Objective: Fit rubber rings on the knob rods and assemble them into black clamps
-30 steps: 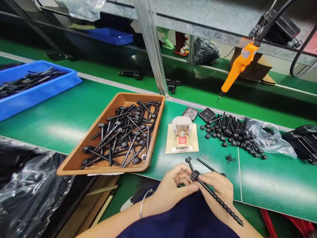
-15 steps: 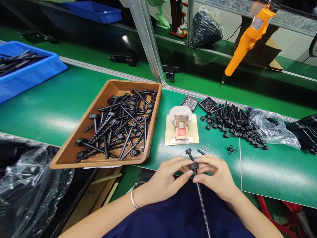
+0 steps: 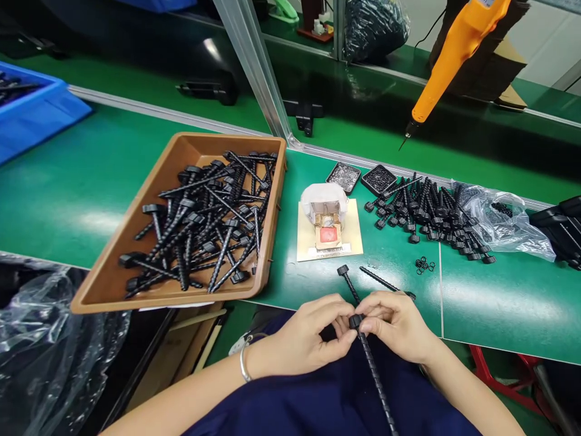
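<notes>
Between my hands is a black spiral-grooved rod with a knob head point(image 3: 356, 321); its shaft slants down across my dark clothing. My left hand point(image 3: 313, 336) pinches the knob from the left with thumb and fingers. My right hand point(image 3: 399, 327) closes on the same knob from the right, its thumb and fingertips against the neck. Just beyond my fingers, a second knobbed rod point(image 3: 348, 283) lies on the green table, its lower end hidden. Another thin black rod point(image 3: 381, 278) lies by my right knuckles, partly covered.
A brown tray point(image 3: 179, 142) full of knobbed rods stands left. Ahead sits a small fixture point(image 3: 329, 221) on a cream board. Two small parts trays point(image 3: 344, 177), a pile of knobbed rods point(image 3: 424, 212) and black rings point(image 3: 424, 265) lie right. An orange electric screwdriver point(image 3: 449, 60) hangs above.
My hands have come slightly down and closer to my body with the knobbed rod, uncovering more of the two rods on the table. The camera view has shifted a little.
</notes>
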Tool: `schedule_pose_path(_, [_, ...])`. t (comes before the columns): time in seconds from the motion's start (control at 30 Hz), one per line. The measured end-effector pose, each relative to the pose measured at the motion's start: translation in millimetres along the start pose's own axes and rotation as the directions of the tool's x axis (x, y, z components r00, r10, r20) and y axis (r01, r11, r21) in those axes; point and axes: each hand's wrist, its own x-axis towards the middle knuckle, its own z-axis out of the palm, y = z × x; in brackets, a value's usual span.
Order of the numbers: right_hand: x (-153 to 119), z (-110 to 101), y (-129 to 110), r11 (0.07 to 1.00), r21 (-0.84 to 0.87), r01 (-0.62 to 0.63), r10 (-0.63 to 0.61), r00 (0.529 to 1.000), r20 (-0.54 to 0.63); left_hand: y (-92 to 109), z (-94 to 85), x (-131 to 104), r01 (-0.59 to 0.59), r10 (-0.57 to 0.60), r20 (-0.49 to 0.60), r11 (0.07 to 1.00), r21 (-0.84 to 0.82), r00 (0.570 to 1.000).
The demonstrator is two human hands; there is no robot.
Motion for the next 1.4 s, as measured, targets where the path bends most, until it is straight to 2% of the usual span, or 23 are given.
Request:
schedule_pose_path(0.23, [-12, -1, 17, 0.98, -0.111, 0.165, -0.173, 0.982, -0.071, -5, 2.4, -2, 0.075, -0.075, 0.004, 0.994, -0.076, 0.997])
schedule_pose_path(0.37, [-11, 3, 31, 0.921, -0.268, 0.282, -0.325, 0.937, -0.131, -9, 6.7, -3, 0.194, -0.191, 0.034, 0.973, -0.126, 0.981])
schedule_pose_path(0.47, [-9, 8, 38, 0.86, -0.374, 0.347, -0.427, 0.891, -0.153, -13, 12.8, -3, 0.288, -0.269, 0.122, 0.941, -0.181, 0.956])
schedule_pose_path(0.53, [-7, 11, 39, 0.82, -0.435, 0.372, -0.471, 0.87, -0.145, -15, 16.2, -2, 0.317, -0.287, 0.169, 0.93, -0.188, 0.943])
schedule_pose_path(0.6, [-5, 13, 36, 0.788, -0.494, 0.368, -0.49, 0.86, -0.141, -18, 17.6, -2, 0.312, -0.285, 0.173, 0.938, -0.15, 0.943])
schedule_pose_path(0.67, [0, 8, 30, 0.762, -0.561, 0.323, -0.492, 0.853, -0.177, -21, 16.8, -1, 0.28, -0.269, 0.136, 0.958, -0.066, 0.953])
schedule_pose_path(0.73, [11, -6, 22, 0.737, -0.636, 0.231, -0.489, 0.831, -0.264, -25, 15.1, 0, 0.22, -0.224, 0.082, 0.974, 0.056, 0.971])
schedule_pose_path(0.83, [41, -44, 12, 0.691, -0.722, 0.033, -0.498, 0.746, -0.442, -31, 14.9, 3, 0.064, -0.087, 0.083, 0.966, 0.249, 0.993])
schedule_pose_path(0.93, [81, -86, 5, 0.632, -0.761, -0.142, -0.511, 0.662, -0.548, -35, 19.4, 7, -0.138, 0.056, 0.224, 0.919, 0.369, 0.973])
schedule_pose_path(1.03, [116, -113, 2, 0.571, -0.779, -0.257, -0.505, 0.639, -0.581, -34, 25.1, 12, -0.299, 0.136, 0.377, 0.859, 0.416, 0.916])
schedule_pose_path(1.1, [127, -119, 2, 0.545, -0.782, -0.304, -0.499, 0.632, -0.593, -33, 27.4, 15, -0.365, 0.156, 0.444, 0.824, 0.435, 0.882])
schedule_pose_path(1.17, [124, -117, 2, 0.533, -0.784, -0.319, -0.505, 0.624, -0.597, -33, 28.4, 17, -0.404, 0.163, 0.483, 0.795, 0.452, 0.86])
schedule_pose_path(1.23, [108, -111, 4, 0.534, -0.788, -0.307, -0.519, 0.617, -0.592, -34, 29.0, 17, -0.425, 0.165, 0.498, 0.774, 0.47, 0.852])
schedule_pose_path(1.3, [82, -107, 11, 0.546, -0.785, -0.293, -0.527, 0.608, -0.593, -37, 29.9, 17, -0.432, 0.172, 0.49, 0.759, 0.488, 0.855])
schedule_pose_path(1.4, [36, -110, 28, 0.568, -0.764, -0.306, -0.513, 0.594, -0.62, -40, 31.2, 16, -0.417, 0.196, 0.429, 0.749, 0.515, 0.882])
